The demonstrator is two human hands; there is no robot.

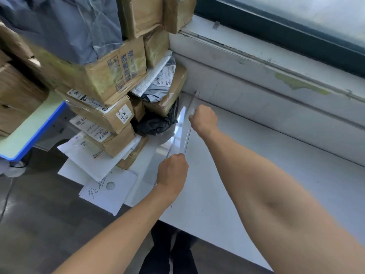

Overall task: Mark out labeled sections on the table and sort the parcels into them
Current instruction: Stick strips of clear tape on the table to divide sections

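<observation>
Far to the left of the ruler (180, 131) stands a low side table (29, 131) with a blue edge. Between it and the ruler the parcels (110, 76) are heaped in one leaning pile of brown cardboard boxes and grey and white mailing bags. A black bag (156, 123) lies at the foot of the pile, just beside the ruler's left edge. A white envelope (110, 186) with handwriting on it hangs over the front of the counter (246, 165).

The boxes look stiff and are probably best taken by two opposite sides, working from the top of the pile down. The bags look soft and slick and would likely sag, so a full grip on the body should hold better than a corner. Pulling out a low parcel could bring the pile over.

The ruler is clear plastic and lies flat on the white counter, running away from the person toward the wall. The left hand (172, 171) grasps its near end, fingers curled down onto it. The ruler looks thin and likely to slide on the smooth top unless pressed firmly. A dark line (187, 139) runs along its right edge.

At the ruler's right edge, toward the far end, the right hand (204, 119) is clenched round what seems to be a pen (192, 113), though little of it shows. Right of the ruler the counter runs on below the window sill (256, 56).
</observation>
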